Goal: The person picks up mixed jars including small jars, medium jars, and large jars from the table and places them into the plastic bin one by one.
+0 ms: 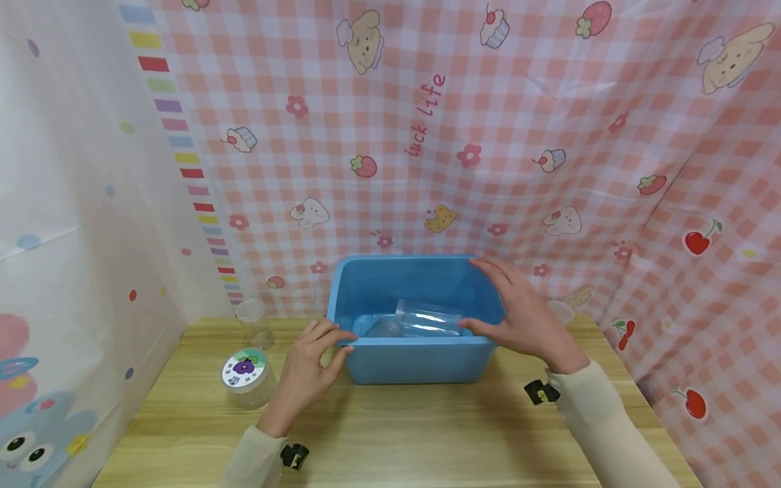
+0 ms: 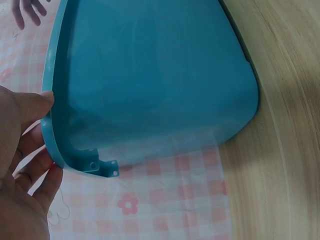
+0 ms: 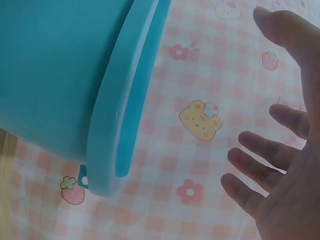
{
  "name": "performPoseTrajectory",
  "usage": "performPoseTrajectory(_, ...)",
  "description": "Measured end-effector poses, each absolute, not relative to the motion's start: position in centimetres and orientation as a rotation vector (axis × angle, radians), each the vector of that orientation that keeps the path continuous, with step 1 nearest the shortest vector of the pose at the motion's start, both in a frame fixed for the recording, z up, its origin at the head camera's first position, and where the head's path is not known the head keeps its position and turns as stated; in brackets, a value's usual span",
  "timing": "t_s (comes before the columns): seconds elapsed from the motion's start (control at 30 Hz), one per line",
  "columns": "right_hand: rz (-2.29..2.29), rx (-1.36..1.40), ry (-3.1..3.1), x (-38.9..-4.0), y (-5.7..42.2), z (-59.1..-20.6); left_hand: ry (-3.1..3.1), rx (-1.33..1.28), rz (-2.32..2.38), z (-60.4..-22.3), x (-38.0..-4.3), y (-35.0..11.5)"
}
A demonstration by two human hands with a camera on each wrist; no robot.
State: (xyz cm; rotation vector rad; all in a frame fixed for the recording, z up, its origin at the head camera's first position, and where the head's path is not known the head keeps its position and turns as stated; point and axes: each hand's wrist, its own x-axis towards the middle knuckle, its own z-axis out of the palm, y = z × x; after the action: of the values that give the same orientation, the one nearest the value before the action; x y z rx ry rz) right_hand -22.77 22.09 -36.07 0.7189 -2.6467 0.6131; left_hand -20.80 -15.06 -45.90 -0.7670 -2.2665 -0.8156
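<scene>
A light blue plastic bin (image 1: 415,364) stands on the wooden table, its inside facing up. Lying on its side in the bin is a clear plastic jar (image 1: 430,320), with another clear piece (image 1: 383,328) to its left, partly behind the front rim. My left hand (image 1: 308,369) grips the rim at the front left corner; in the left wrist view the thumb lies on one side of the rim and the fingers on the other. Over the bin's right side, my right hand (image 1: 525,315) is held with fingers spread, and the right wrist view shows it apart from the rim, holding nothing.
Left of the bin stands a clear jar with a flower-printed lid (image 1: 244,369). Behind it is a clear container (image 1: 251,315). A whitish round item (image 1: 560,312) shows past my right hand. Checked pink cloth (image 1: 421,135) hangs right behind the table (image 1: 390,434).
</scene>
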Motion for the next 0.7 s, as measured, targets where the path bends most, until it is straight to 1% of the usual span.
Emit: performPoseTrajectory(0.7, 0.730, 0.470, -2.590, -23.4, 25.2, -37.8, -2.255, -0.765, -0.828, -46.1, -20.9, -15.1)
